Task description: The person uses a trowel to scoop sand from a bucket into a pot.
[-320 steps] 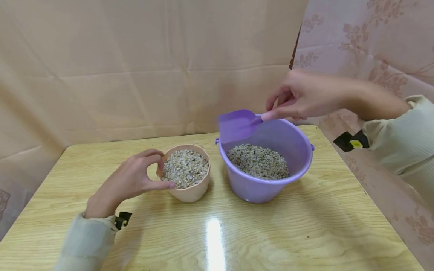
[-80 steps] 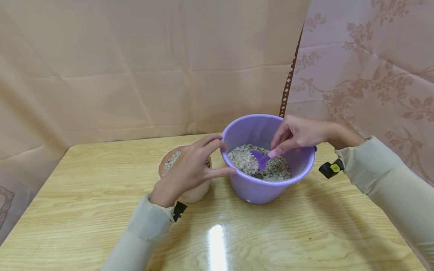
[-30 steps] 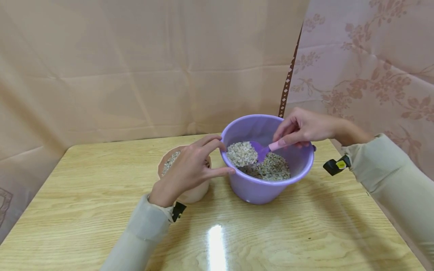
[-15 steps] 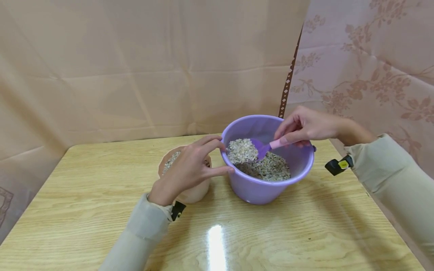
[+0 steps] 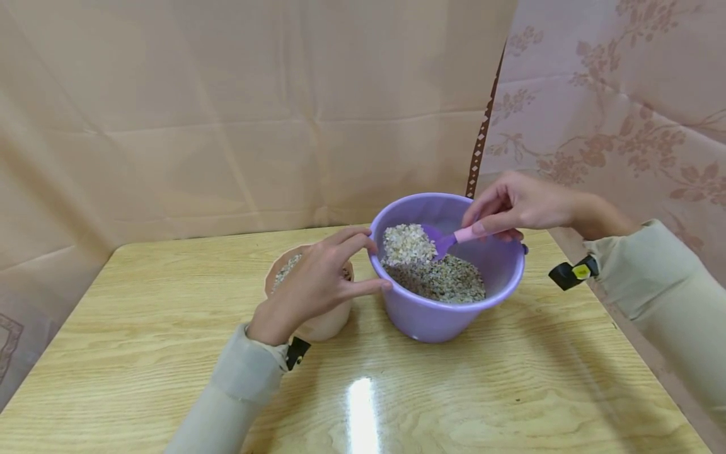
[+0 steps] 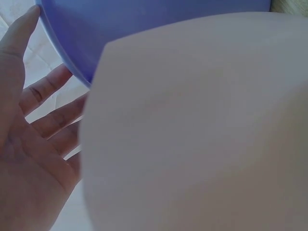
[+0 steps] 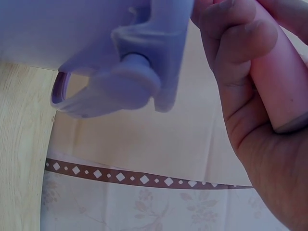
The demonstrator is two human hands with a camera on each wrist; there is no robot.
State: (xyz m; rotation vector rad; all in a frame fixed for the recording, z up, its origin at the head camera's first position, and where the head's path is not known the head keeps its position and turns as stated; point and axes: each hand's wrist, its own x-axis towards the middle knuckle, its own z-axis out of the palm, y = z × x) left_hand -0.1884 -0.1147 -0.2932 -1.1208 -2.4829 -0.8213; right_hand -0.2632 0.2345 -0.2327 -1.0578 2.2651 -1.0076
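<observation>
In the head view a purple bucket (image 5: 433, 315) stands at centre right, partly filled with fine gravel (image 5: 448, 280). My right hand (image 5: 527, 202) grips the pink handle of a small purple shovel (image 5: 445, 244). Its blade, heaped with pale gravel (image 5: 409, 244), is inside the bucket, above the rest. The right wrist view shows curled fingers around the pink handle (image 7: 284, 82). My left hand (image 5: 314, 280) touches the bucket's left rim with thumb and fingertips spread, as the left wrist view (image 6: 29, 144) also shows. It partly hides a peach pot (image 5: 326, 325) holding gravel.
Everything stands on a wooden table (image 5: 142, 353), whose back edge meets a beige cloth (image 5: 227, 126). A flowered cloth (image 5: 612, 113) hangs on the right. The bucket's side lug and handle (image 7: 120, 89) show in the right wrist view.
Earlier my left hand held the pot's rim; it has since moved to the bucket's rim. Over the last second the loaded shovel has risen slightly from the gravel in the bucket.
</observation>
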